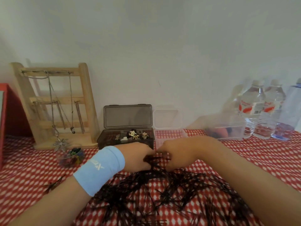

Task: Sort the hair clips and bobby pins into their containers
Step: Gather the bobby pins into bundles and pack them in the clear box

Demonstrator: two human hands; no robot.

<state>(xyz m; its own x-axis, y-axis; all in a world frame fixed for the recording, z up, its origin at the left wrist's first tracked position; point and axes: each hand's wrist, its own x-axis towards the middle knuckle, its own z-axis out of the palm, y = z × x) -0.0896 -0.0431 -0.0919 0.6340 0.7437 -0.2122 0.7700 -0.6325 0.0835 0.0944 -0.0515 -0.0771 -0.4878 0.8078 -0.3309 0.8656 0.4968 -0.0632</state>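
Where left hand [138,156] and right hand [176,154] meet, both pinch bobby pins [156,170].

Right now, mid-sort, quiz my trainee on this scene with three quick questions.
1. True or false: the dark box holds hair clips, with its lid raised.
2. Which wrist wears the blue wristband? A left, B right.
3. Fill in: the left hand and right hand both grip ____.
Key: 1 true; 2 A; 3 bobby pins.

Chk'd cloth [24,160] w/ bobby pins [162,190], dark box [112,139], bottles [254,111].
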